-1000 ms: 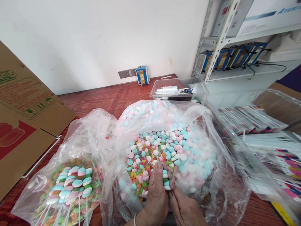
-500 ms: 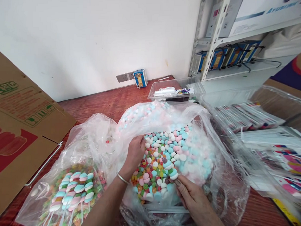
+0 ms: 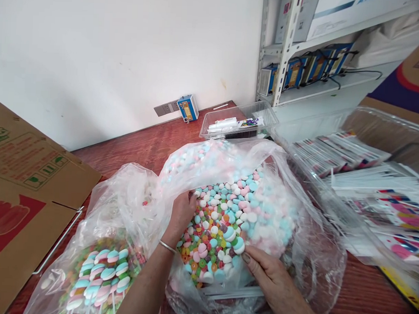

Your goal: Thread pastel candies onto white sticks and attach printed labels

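Note:
My right hand (image 3: 269, 271) pinches a candy skewer (image 3: 234, 240) with its thumb and finger; blue-and-white marshmallows with a green gummy between them show on it, and its stick is hidden. My left hand (image 3: 182, 213) is curled at the left side of the loose marshmallows (image 3: 242, 190), its fingertips partly hidden, so what they hold cannot be made out. Below both hands lie colourful gummy candies (image 3: 208, 241) mixed with pink, white and blue marshmallows in an open clear plastic bag (image 3: 316, 261). Several finished candy skewers (image 3: 104, 274) rest on another bag at the lower left.
A cardboard box (image 3: 33, 187) stands at the left. Clear plastic bins (image 3: 311, 181) with packs of printed cards are at the right. Behind the bags sit a small clear tray (image 3: 238, 119) and a blue device (image 3: 188, 108); a metal shelf (image 3: 285, 49) rises at the back right.
The view has shifted slightly, and the scene sits a little further left. Both hands keep nearly the same pose over the candies, with the skewer still in my right hand.

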Demonstrator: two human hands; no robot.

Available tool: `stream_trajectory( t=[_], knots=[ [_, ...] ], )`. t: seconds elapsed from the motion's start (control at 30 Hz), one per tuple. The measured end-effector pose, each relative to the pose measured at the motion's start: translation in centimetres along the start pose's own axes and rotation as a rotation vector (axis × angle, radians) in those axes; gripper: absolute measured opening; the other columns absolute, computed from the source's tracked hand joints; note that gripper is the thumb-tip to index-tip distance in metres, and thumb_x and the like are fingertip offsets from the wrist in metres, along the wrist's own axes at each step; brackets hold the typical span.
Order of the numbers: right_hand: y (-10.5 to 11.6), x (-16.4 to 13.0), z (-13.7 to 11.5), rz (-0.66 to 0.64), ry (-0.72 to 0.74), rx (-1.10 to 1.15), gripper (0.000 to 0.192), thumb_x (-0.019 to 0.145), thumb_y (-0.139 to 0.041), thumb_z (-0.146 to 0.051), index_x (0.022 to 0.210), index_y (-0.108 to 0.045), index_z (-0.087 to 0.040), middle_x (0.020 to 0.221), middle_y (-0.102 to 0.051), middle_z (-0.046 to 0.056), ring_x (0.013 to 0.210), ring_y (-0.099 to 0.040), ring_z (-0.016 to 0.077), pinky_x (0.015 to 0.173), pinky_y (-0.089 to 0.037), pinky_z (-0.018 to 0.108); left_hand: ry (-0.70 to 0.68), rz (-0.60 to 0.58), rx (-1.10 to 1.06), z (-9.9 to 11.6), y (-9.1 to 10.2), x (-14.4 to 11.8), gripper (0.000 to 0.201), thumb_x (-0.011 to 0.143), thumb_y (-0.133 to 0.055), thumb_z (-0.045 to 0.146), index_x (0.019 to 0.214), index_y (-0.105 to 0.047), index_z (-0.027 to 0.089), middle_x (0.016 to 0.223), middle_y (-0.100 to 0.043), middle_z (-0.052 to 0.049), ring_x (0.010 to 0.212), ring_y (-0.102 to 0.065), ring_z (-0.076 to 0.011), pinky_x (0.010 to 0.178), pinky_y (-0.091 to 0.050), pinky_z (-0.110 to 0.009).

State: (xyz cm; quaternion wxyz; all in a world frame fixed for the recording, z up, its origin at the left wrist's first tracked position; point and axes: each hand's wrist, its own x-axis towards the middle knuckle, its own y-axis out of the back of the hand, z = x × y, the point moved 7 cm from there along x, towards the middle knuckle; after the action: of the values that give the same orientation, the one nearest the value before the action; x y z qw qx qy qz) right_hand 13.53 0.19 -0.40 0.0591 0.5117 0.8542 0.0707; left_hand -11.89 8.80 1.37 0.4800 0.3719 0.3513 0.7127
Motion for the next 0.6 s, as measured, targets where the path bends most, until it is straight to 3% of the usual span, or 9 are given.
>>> stream_trajectory(
  t=[0.17,0.33,0.6],
  knots=[
    [-0.5,0.0,0.5,-0.014,-0.018,-0.029,0.037,0.096,-0.045,-0.04,0.103,-0.075,-0.02,0.097,-0.076,0.007,0.087,-0.067,0.0254,0.079,-0.054,0.034,0.012,-0.039,0.039,0.2,-0.2,1.2,0.02,0.087,-0.053,0.023,0.091,-0.071,0.016,0.084,-0.072,-0.009,0.082,-0.064,-0.0239,0.08,-0.046,-0.034],
    [-0.6,0.0,0.4,-0.043,-0.036,-0.045,0.039,0.097,-0.042,-0.04,0.098,-0.074,-0.018,0.093,-0.075,0.007,0.086,-0.067,0.0246,0.076,-0.053,0.032,0.026,-0.116,0.06,0.5,-0.6,1.6,0.02,0.085,-0.056,0.028,0.093,-0.074,0.022,0.078,-0.073,-0.006,0.075,-0.064,-0.0227,0.075,-0.046,-0.032],
    [-0.3,-0.3,0.3,-0.007,-0.012,0.0,0.037,0.097,-0.042,-0.04,0.095,-0.071,-0.018,0.09,-0.072,0.005,0.084,-0.064,0.0224,0.077,-0.052,0.029,0.051,-0.053,0.0,1.8,0.4,-0.1,0.021,0.079,-0.064,0.027,0.096,-0.066,0.016,0.088,-0.069,-0.009,0.085,-0.063,-0.0242,0.081,-0.047,-0.035]
  ],
)
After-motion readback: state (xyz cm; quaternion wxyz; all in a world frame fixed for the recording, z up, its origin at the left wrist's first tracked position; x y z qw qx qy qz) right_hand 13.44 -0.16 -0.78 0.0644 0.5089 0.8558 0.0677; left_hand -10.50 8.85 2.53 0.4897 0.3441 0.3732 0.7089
